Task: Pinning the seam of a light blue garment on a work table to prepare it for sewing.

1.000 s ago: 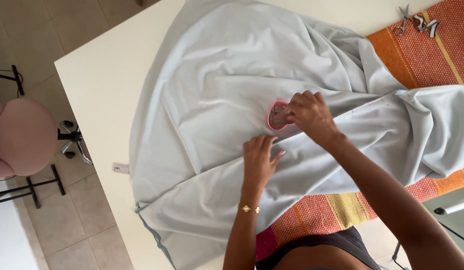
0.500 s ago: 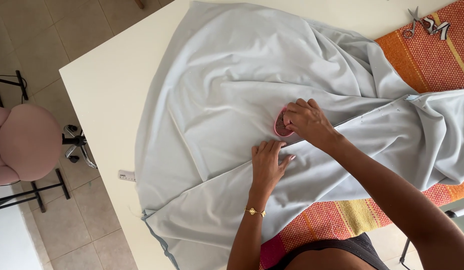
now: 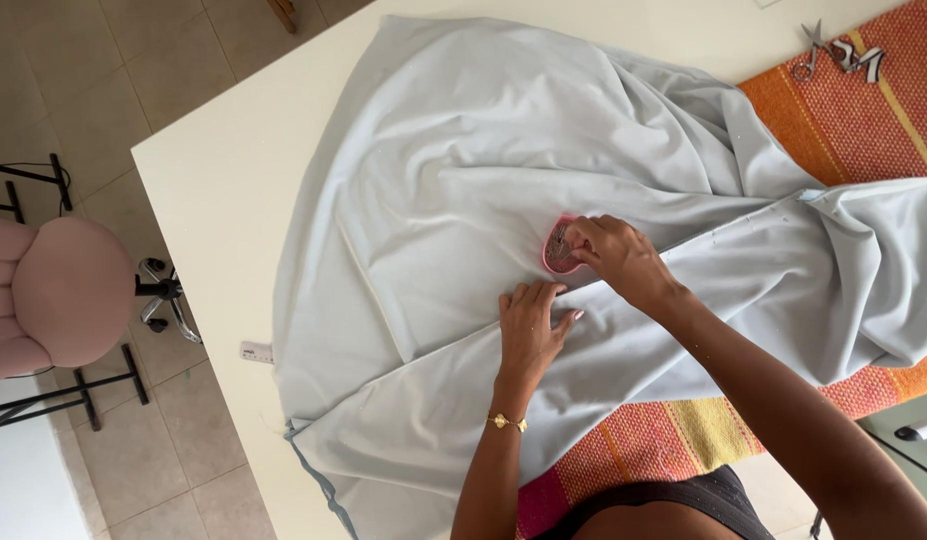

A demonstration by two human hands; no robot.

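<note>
A small pink heart-shaped holder (image 3: 561,247), seemingly a pin cushion or pin box, is sitting on the pale grey fabric (image 3: 454,180) near the middle of the bench (image 3: 214,190), right beside a folded edge of the cloth. The right hand (image 3: 619,258) is curling its fingers into the holder, its grip pinching at something too small to make out. The left hand (image 3: 532,325) is lying flat with fingers spread, gripping nothing, pressing the overlapping fabric just below the holder. The cloth is draping over a striped orange mat (image 3: 844,120), with scissors (image 3: 819,50) lying well apart at the far corner and a pink chair (image 3: 64,295) standing off the bench edge.

As a judgement, the layers could be slipping out of line if the flat hand lifts, and the holder could be tipping on the soft folds.

Compared with a second ago, the left hand is sitting slightly lower and flatter, while the right hand is still working at the holder.
</note>
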